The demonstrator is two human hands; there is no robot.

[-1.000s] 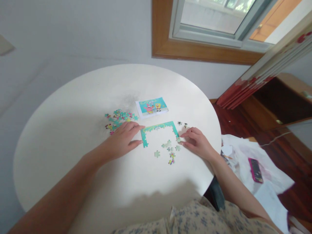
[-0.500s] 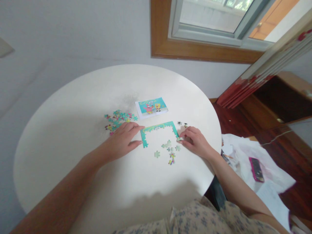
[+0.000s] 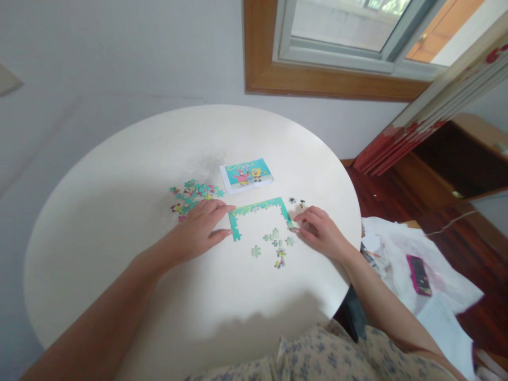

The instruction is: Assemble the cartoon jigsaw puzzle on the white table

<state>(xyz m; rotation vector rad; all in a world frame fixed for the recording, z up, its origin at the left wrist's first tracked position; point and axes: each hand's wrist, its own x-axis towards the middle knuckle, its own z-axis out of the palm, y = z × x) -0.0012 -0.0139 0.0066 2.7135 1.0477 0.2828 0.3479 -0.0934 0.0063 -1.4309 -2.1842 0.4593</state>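
Wht tbl [image 3: 111, 201], L hand [image 3: 204, 225], R hand [image 3: 321, 233] at puzzle [image 3: 257, 206], SpongeBob card [image 3: 249, 174]

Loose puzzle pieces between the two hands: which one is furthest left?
The pale green piece lying by itself, below the puzzle border. The other loose pieces between the hands are further right, closer to the right hand.

Window [image 3: 341, 29] cropped above; piled pieces [image 3: 191, 201] too blurred for detail

On the smooth, faintly shiny tabletop [image 3: 103, 211], nearer its right edge than its left, the puzzle border [image 3: 262, 205] looks like printed cardboard and the picture sheet [image 3: 248, 175] like paper.
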